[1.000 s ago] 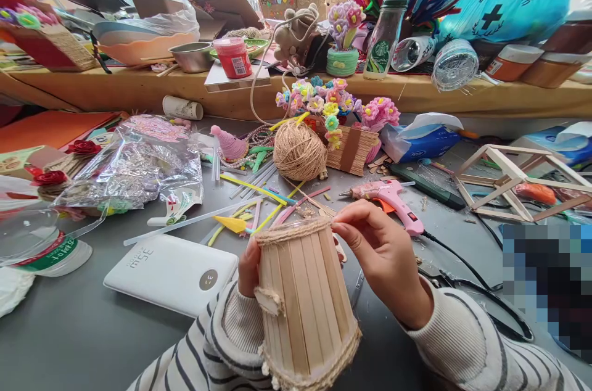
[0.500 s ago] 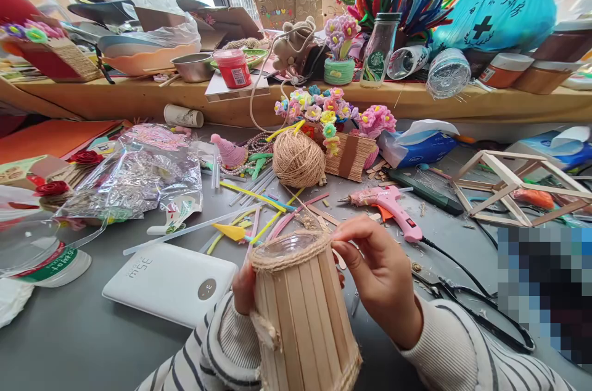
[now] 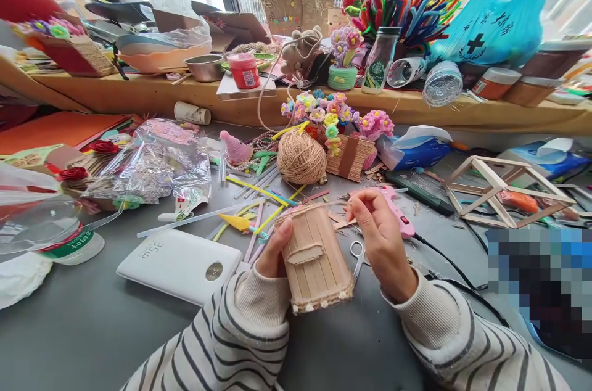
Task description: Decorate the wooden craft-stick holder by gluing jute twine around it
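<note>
A cup covered with flat wooden sticks is tilted in my left hand, whose fingers and thumb wrap its left side. Twine binds its rim and base, and a small twine-edged piece sits on its side. My right hand pinches a strand of twine just right of the rim; its fingertips partly hide the strand. Behind the cup rests a ball of twine. The pink glue gun lies partly behind my right hand, and small scissors lie beside the cup.
A white power bank lies to the left. Straws and yellow strips surround the twine ball. Further right stand a wooden stick frame and tissue packs. A ledge at the back bears jars, bowls and pipe cleaners.
The cup has turned round and moved farther from me, bringing the twine-edged piece to face me. My right hand has drawn slightly off the rim, and the view has shifted.
</note>
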Motion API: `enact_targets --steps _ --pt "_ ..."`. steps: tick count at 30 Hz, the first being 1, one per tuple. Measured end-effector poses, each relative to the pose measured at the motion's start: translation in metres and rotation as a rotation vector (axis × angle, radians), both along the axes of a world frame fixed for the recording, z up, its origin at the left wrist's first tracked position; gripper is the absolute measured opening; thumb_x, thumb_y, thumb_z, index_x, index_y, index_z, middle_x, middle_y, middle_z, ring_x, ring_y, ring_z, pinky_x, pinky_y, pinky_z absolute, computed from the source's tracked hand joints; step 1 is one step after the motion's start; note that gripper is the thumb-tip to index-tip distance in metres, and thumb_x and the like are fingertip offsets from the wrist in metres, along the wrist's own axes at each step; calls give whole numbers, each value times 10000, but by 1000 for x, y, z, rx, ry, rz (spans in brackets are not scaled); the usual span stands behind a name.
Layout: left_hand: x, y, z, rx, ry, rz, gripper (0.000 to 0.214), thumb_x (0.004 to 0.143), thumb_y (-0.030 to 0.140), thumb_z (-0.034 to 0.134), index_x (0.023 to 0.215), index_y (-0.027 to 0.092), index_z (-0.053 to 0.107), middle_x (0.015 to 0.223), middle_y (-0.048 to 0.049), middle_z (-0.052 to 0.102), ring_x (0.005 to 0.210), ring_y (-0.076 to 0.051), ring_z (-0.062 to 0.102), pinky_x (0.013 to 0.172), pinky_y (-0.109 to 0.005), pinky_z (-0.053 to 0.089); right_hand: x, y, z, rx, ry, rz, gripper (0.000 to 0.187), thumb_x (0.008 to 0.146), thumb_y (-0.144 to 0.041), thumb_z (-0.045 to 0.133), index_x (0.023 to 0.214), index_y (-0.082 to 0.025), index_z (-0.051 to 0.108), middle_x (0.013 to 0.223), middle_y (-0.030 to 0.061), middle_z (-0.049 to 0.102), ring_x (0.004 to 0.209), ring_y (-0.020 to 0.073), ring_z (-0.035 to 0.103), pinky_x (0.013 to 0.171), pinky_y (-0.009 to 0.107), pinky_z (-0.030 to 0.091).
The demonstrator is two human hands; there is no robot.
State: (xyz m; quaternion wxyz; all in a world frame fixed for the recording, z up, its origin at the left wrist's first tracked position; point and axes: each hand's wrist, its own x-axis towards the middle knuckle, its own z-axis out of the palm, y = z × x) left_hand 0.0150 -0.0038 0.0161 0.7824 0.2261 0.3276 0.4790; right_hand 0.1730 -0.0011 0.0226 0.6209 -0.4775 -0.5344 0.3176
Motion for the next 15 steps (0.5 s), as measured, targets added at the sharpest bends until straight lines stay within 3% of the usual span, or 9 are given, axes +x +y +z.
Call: enact_targets --steps 3,6,11,15 --pt "2 0 -1 62 23 48 566 680 513 758 1119 167 669 1085 -103 734 1056 -327 671 973 -460 512 4 -3 7 2 -17 27 312 933 -519 492 886 -221 575 666 -49 485 608 110 464 610 244 419" --pt "3 5 -10 104 85 130 578 670 474 780 1143 179 626 1142 -95 705 1105 -319 648 988 -452 498 5 -6 16 15 -124 122 387 907 -545 524 750 -203 612 619 -40 514 570 105 454 570 242 389" --pt "2 11 -26 164 169 218 732 544 504 852 1137 189 559 1123 -103 687 1113 -350 630 992 -502 473 6 -10 25 138 -479 267 454 941 -402 523 544 -184 538 523 -31 513 517 96 468 565 246 370" --pt "1 7 -21 133 91 198 670 640 577 769 1176 231 565 1190 -87 684 1208 -350 585 1034 -502 444 8 -9 27 240 -615 366 529 1002 -345 413 510 -178 514 497 -29 486 508 85 455 547 232 344"
